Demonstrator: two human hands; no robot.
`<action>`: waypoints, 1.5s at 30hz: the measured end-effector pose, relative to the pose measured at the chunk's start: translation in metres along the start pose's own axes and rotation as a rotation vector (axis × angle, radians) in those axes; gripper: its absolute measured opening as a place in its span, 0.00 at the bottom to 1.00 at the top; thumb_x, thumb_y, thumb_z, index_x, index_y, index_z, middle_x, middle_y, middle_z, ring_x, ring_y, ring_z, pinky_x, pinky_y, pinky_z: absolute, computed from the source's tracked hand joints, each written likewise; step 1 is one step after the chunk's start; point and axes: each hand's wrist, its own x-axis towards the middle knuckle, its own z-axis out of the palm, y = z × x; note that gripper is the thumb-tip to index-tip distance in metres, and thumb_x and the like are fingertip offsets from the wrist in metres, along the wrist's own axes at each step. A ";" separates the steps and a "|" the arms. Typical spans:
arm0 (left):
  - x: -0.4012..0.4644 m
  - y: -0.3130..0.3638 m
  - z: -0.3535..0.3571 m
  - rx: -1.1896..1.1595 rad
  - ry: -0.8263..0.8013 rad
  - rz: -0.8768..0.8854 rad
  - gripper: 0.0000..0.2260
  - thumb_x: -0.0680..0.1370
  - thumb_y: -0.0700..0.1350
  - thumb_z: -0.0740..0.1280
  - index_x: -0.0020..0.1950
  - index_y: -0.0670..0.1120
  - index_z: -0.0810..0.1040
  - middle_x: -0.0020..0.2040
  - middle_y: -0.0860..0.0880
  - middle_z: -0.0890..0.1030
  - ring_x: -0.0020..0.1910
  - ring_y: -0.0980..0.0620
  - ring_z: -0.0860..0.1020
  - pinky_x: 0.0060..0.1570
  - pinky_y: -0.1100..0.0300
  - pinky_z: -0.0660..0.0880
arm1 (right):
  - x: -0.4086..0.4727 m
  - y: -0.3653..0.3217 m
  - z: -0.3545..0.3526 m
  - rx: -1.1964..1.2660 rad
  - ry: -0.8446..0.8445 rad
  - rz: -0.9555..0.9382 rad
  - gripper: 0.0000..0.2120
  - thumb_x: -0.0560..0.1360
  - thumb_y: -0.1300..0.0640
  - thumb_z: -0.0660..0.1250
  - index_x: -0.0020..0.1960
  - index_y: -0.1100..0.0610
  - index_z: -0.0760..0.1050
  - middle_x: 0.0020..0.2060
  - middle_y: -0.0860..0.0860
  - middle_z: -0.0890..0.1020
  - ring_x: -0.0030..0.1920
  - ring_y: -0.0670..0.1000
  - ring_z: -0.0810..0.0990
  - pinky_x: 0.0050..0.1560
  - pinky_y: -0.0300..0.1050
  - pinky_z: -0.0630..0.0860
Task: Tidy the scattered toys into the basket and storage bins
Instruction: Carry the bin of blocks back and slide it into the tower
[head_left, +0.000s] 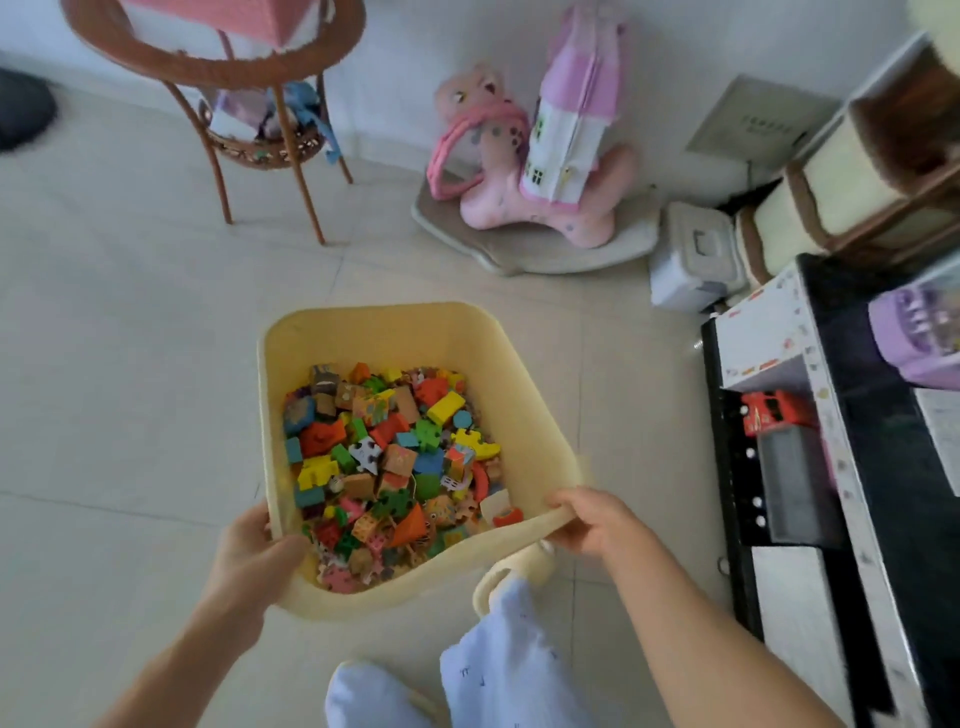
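Head view: yellow bin (395, 332), held above the tiled floor (130, 364) and part-filled with mixed blocks and puzzle pieces (395, 462); left hand (254, 556) and right hand (597, 525) each grip its near rim. Small toys appear gathered. Outstanding, by judgement: pink plush (524, 171) and toy house (571, 130) by the wall.

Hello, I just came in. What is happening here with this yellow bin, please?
A person is holding a pale yellow bin with both hands: the left hand grips its near left corner, the right hand pinches its near right rim, which bends under the grip. The bin is partly filled with colourful blocks and puzzle pieces. A pink plush toy and a toy house sit on a cushion by the wall, not yet put away.
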 end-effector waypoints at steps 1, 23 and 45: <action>0.001 0.007 0.010 0.026 -0.027 0.007 0.15 0.74 0.26 0.59 0.40 0.46 0.75 0.37 0.44 0.79 0.34 0.46 0.77 0.31 0.57 0.71 | 0.001 0.000 -0.012 0.013 0.022 0.020 0.04 0.76 0.71 0.58 0.44 0.68 0.71 0.29 0.60 0.79 0.25 0.58 0.79 0.16 0.45 0.73; 0.061 0.293 0.354 -0.163 -0.422 -0.173 0.33 0.71 0.49 0.71 0.72 0.48 0.60 0.67 0.42 0.69 0.68 0.38 0.66 0.60 0.37 0.67 | 0.001 -0.240 -0.142 0.950 0.067 -0.122 0.19 0.69 0.77 0.62 0.59 0.68 0.69 0.55 0.68 0.76 0.53 0.68 0.77 0.26 0.62 0.77; 0.219 0.513 0.632 -0.046 -0.270 -0.137 0.21 0.71 0.31 0.68 0.61 0.40 0.66 0.47 0.41 0.73 0.52 0.42 0.75 0.46 0.51 0.72 | 0.065 -0.527 -0.153 1.281 0.190 -0.139 0.22 0.68 0.75 0.65 0.61 0.68 0.69 0.53 0.66 0.78 0.44 0.64 0.79 0.22 0.53 0.77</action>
